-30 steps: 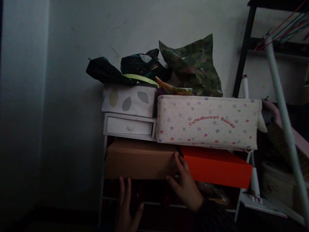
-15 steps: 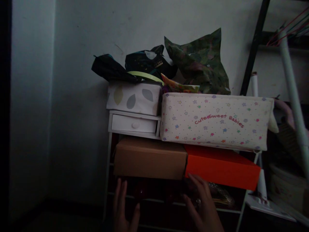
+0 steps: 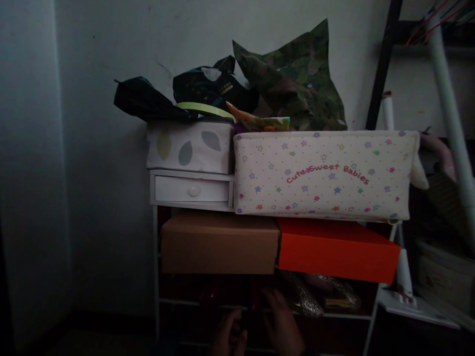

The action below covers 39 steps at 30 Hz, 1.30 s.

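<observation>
My left hand [image 3: 230, 332] is at the bottom centre, in front of the lower shelves, with its fingers curled in. Whatever lies inside the curl is lost in the dark. Just right of it, my right hand [image 3: 282, 324] reaches up toward the shelf, thumb and fingers apart, close to a dark red shiny thing [image 3: 255, 291]. Another red shiny thing [image 3: 208, 295] stands farther left on that shelf; both may be shoes, but the shadow hides their shape. Silver glittery shoes [image 3: 308, 299] are on the right of the same shelf, beside my right hand.
Above the hands a brown cardboard box [image 3: 220, 249] and an orange box [image 3: 336, 252] jut out of the rack. Higher up are a small white drawer [image 3: 191, 190], a leaf-print bin [image 3: 191, 148], a star-print fabric bin [image 3: 321, 175] and a camouflage bag [image 3: 297, 79].
Both hands have come closer together and lower, toward the middle of the shelf. The left fingers have curled from straight. My view has shifted slightly right and down, showing more of the glittery shoes.
</observation>
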{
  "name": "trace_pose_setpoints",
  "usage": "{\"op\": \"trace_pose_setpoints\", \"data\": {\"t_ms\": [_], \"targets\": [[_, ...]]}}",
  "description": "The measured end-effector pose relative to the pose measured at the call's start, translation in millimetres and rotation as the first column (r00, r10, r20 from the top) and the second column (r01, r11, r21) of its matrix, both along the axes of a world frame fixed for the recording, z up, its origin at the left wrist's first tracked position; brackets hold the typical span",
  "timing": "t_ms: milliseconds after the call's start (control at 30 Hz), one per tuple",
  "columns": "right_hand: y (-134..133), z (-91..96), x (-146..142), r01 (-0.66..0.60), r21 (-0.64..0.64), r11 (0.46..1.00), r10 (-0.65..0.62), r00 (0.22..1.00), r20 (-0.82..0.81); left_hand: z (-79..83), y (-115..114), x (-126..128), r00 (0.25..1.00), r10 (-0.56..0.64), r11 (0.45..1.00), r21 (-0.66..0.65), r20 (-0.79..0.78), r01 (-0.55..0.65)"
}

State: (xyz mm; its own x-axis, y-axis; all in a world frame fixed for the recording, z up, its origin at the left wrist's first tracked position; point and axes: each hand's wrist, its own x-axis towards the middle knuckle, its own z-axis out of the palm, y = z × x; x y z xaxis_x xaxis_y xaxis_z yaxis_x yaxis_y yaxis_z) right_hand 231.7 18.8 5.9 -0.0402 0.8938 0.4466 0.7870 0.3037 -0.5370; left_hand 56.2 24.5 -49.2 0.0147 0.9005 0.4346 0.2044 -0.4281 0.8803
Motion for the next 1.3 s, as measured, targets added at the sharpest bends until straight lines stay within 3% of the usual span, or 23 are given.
{"op": "trace_pose_setpoints", "data": {"t_ms": [100,200,267,333,467,633,867,1033,1300], "targets": [[9.3,1.8,-10.8,-0.027,-0.020,0.999,0.028,0.999,0.043,-4.1,7.7,13.8,0.994,-0.079,0.987,-0.137,0.075,0.089],[13.5,4.7,-15.4,-0.010,-0.052,0.999,0.013,0.998,0.063,-7.1,12.4,24.3,0.942,-0.227,0.928,-0.239,0.248,0.287],[15.0,5.8,-15.3,-0.011,-0.067,0.998,0.015,0.998,0.058,-8.7,13.9,29.7,0.880,-0.276,0.892,-0.239,0.386,0.384],[16.0,6.2,-14.7,-0.030,-0.097,0.995,0.033,0.999,0.035,-9.1,14.8,33.0,0.830,-0.272,0.890,-0.200,0.487,0.410],[16.0,5.8,-15.9,-0.069,-0.087,0.994,0.061,0.994,-0.095,-6.2,14.9,33.8,0.757,-0.307,0.883,-0.125,0.577,0.453],[13.3,2.7,-20.4,-0.040,-0.007,0.999,0.035,0.945,-0.326,-1.1,11.0,34.0,0.824,-0.336,0.920,-0.028,0.457,0.391],[17.9,-5.3,-25.3,0.029,0.046,0.999,0.003,0.811,-0.585,15.7,4.1,34.7,0.840,-0.369,0.921,0.038,0.398,0.387],[24.8,-12.9,-27.9,0.040,-0.005,0.999,-0.033,0.758,-0.651,27.9,2.9,30.1,0.832,-0.436,0.889,0.023,0.343,0.457],[33.1,-19.3,-23.0,0.064,0.006,0.998,-0.045,0.763,-0.644,29.2,6.1,26.4,0.942,-0.336,0.941,0.019,-0.011,0.337]]}}
